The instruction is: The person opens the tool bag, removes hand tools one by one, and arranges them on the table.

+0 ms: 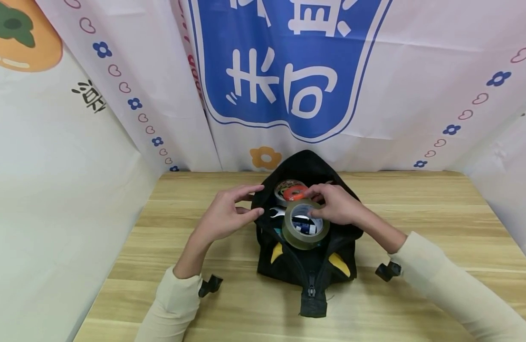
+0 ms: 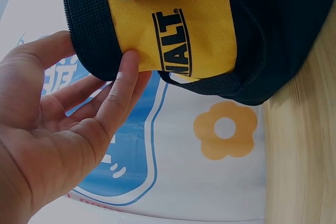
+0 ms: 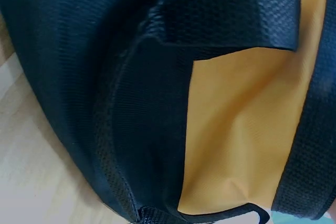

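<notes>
A black tool bag (image 1: 305,275) with yellow panels (image 2: 199,35) stands unzipped on the table. At its left rim my left hand (image 1: 226,213) pinches the fabric, the fingers spread either side of the edge in the left wrist view. My right hand (image 1: 337,204) reaches over the right rim and grips a roll of packing tape (image 1: 291,237), thumb inside its ring. The roll sits tilted at the bag's mouth. Behind it are a red-orange ring-shaped roll (image 1: 293,192) and a white-edged roll (image 1: 280,190). A wrench end (image 1: 276,212) shows at the left.
Through the tape's ring a blue-and-white item (image 1: 305,229) is visible inside the bag. The zipper pull (image 1: 311,290) and fabric tab (image 1: 314,306) point toward me. Wood-grain table (image 1: 421,213) surrounds the bag, and a printed cloth (image 1: 399,104) hangs behind it.
</notes>
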The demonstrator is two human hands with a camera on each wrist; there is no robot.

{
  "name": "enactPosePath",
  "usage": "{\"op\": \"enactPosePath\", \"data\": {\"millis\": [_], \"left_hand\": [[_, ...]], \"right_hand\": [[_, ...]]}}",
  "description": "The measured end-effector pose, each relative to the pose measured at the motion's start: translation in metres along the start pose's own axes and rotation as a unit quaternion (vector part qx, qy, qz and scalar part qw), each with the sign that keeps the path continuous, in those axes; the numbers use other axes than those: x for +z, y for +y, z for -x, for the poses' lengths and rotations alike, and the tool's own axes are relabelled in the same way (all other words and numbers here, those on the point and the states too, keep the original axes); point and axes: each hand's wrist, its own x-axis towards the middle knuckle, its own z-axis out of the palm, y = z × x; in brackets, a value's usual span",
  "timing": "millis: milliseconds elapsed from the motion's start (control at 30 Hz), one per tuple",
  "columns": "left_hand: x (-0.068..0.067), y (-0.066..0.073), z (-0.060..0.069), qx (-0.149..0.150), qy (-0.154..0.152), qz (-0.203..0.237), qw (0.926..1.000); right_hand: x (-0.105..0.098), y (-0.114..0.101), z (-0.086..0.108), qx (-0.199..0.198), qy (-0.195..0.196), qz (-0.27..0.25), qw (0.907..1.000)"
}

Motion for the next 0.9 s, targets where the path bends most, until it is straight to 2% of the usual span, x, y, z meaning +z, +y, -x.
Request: {"op": "enactPosePath", "data": {"millis": [567, 700, 900], "left_hand": [[0.0, 0.0, 0.001, 0.001, -0.001, -0.004, 1.0], [0.001, -0.001, 0.001, -0.002, -0.002, -0.002, 1.0], [0.0, 0.0, 0.001, -0.004, -0.001, 0.001, 1.0]], "right_hand": [[0.012, 0.0, -0.007, -0.026, 0.053, 0.044, 0.9973], [0.009, -0.005, -0.005, -0.033, 0.062, 0.061, 0.9957], [-0.002, -0.012, 0.001, -0.029, 0.085, 0.052, 0.9946]]}}
